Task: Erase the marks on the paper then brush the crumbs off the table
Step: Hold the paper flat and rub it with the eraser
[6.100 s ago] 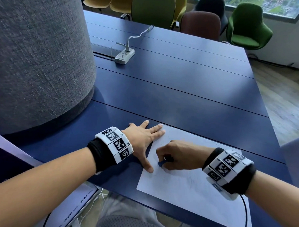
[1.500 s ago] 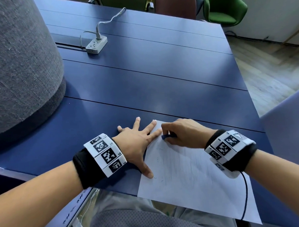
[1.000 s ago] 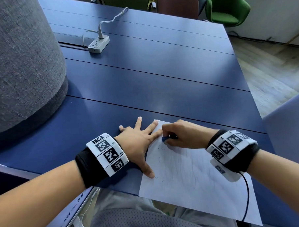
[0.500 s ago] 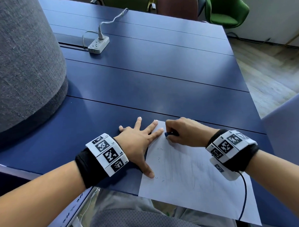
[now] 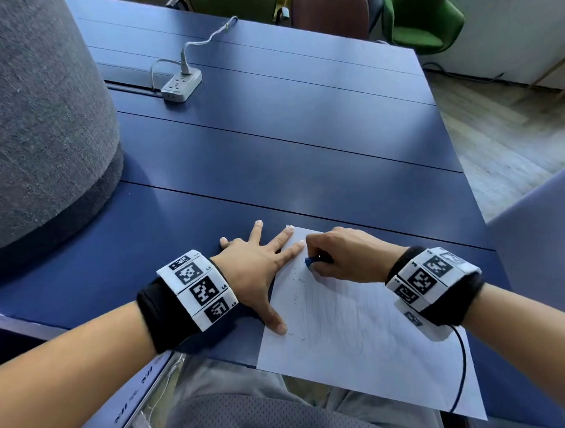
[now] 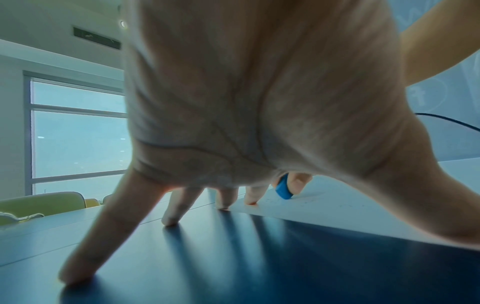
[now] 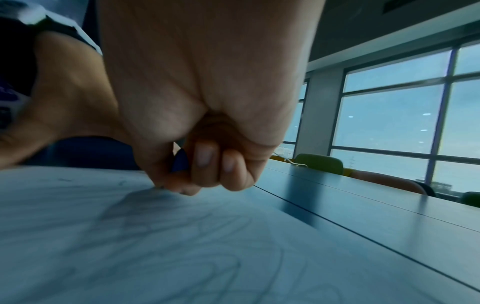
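At the far left corner of the paper, right hand has its grip curled tight around a small blue eraser, pinched between thumb and forefinger, tip down on the sheet; wrist view confirms the eraser's lower edge is touching the paper. Left hand is not gripping anything: fingers splayed and straight, two fingertips pressing the sheet's left edge near that corner, thumb pinning it lower down, the other fingers on the blue counter. Paper sits at the near edge of the counter, tilted, with its near edge overhanging toward the person's lap. Looks: white sheet, faint grey pencil scribble across the middle, mostly long loose strokes, so my read is erasing is partway, with plenty left. A few short dark crumbs lie on the sheet near the left thumb; none clearly visible on the counter itself. Risks: eraser is working right at the corner, just beside the pinning fingers, so a hard stroke toward the free edge could buckle or crease the sheet. The overhang means the near part is unsupported; pressing there could fold or tear it. Wrist cable trails across the paper's right side and could drag it. Power strip far back, well apart.
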`<state>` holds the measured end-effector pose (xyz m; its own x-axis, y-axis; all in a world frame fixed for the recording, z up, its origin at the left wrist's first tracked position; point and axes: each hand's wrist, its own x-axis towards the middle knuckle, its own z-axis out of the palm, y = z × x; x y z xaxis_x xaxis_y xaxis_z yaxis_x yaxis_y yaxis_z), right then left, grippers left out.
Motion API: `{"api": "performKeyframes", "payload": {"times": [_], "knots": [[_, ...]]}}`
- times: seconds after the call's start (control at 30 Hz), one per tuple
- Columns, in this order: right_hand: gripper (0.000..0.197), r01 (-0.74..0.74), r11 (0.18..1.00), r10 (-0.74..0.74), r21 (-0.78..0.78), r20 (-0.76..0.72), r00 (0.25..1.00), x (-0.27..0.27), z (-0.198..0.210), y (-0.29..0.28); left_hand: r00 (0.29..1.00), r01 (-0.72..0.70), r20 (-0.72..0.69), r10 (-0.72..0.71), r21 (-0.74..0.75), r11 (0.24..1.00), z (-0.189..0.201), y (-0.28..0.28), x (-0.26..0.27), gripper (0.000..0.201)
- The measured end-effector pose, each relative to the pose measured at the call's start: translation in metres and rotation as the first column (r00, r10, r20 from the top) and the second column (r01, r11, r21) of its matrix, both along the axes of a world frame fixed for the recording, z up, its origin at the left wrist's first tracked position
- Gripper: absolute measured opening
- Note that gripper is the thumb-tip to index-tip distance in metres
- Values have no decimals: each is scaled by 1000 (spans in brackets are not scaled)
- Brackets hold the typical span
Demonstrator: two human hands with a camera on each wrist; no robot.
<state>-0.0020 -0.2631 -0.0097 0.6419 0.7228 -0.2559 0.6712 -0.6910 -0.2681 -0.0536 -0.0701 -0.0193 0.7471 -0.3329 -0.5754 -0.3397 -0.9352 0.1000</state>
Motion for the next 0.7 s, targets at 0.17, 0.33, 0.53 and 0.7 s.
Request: {"api": "performKeyframes", "payload": {"times": [0.17, 0.33, 0.53, 0.7], "knots": [[11, -161, 986, 164, 38, -90, 982, -31, -5, -1, 1000, 11, 6, -11, 33, 999, 2, -2, -1, 142], [11, -59, 997, 60, 53, -26, 998, -16, -1, -1, 1000, 6, 9, -6, 21, 1000, 2, -1, -1, 143], [14, -133, 991, 135, 27, -88, 987, -30, 0, -1, 1000, 17, 8, -17, 46, 999, 2, -2, -1, 142], [10, -127, 991, 129, 34, -65, 989, -33, -3, -2, 1000, 18, 7, -18, 43, 999, 3, -2, -1, 142]]}}
